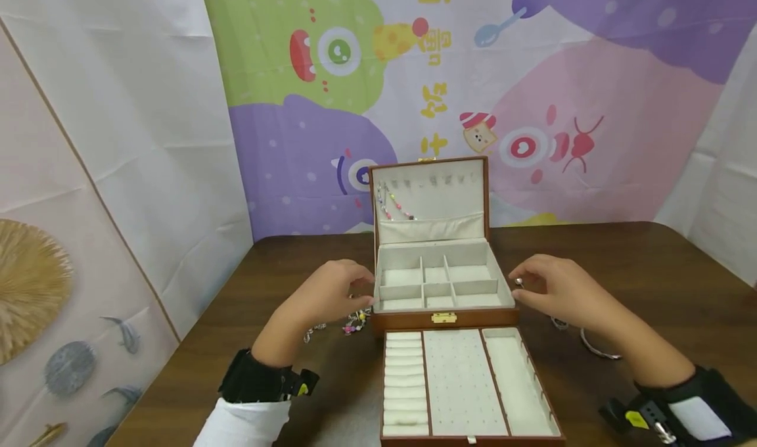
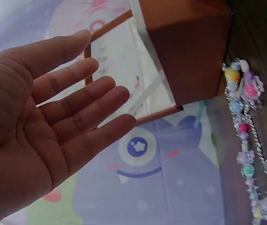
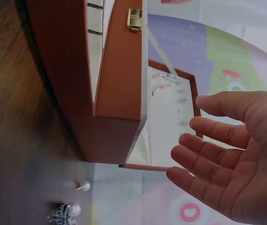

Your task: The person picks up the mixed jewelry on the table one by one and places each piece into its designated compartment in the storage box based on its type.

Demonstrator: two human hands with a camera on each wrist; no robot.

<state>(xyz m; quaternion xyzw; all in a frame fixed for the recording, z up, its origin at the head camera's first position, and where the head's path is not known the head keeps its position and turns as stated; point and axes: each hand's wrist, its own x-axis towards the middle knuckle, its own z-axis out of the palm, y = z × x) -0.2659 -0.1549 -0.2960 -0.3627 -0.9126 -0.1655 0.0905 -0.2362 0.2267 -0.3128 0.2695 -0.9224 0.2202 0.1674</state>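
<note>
An upright-lidded brown jewelry box [image 1: 408,319] stands at the middle of the table, with its front drawer tray [image 1: 467,381] pulled out. My left hand [image 1: 325,292] is beside the box's left wall, its palm empty and fingers loosely extended in the left wrist view. On the other side, my right hand [image 1: 562,296] hovers near the right wall, also holding nothing. A colorful beaded strand [image 2: 243,157] lies on the table by the left wall. Inside the lid hangs another beaded strand [image 1: 396,204]. A pearl-like stud [image 3: 83,186] lies to the right of the box.
A silver bangle [image 1: 600,350] and a smaller ring-shaped piece [image 1: 558,323] lie on the dark table [image 1: 650,269] near the right forearm. A silver chain [image 1: 313,330] is by the left wrist. Behind the table hangs a cartoon-printed cloth [image 1: 455,59].
</note>
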